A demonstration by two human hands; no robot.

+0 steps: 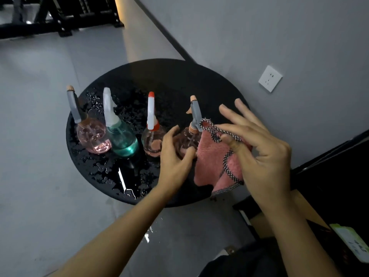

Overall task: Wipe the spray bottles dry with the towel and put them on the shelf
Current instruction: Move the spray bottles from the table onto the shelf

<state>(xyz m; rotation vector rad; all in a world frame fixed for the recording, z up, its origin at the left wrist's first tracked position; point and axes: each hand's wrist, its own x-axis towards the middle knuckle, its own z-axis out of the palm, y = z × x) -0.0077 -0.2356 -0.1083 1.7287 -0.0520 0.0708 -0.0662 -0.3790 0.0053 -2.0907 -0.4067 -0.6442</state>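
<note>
Spray bottle in hand (187,141): a round pink bottle with a grey trigger head and a peach nozzle is gripped low on its body by the left hand (175,158), thumb and fingers curled round the glass. It is held upright at the right end of a row of four, on or just above the table top; contact with the top cannot be confirmed.

The pink towel (209,162) is pinched by the right hand (265,154) between thumb and bent forefinger, at the black-and-white checked hem. The remaining fingers are spread and straight. The towel is laid against the right side of the held bottle, its hem looped up by the bottle's neck, and the rest hangs down over the near edge of the table.

Three further bottles are noted to the left, all upright and close together: a pink bottle with a white, red-tipped head (150,144), a teal bottle with a white head (124,143), and a pink bottle with a grey head (93,140).

The round black table (179,80) is recorded as wet, with water drops and puddles (127,189) across its left and near parts.

A white wall socket (270,78) is seen on the grey wall beyond. Dark furniture (339,172) stands at the right, and a green-and-white packet (353,244) lies at the lower right.
</note>
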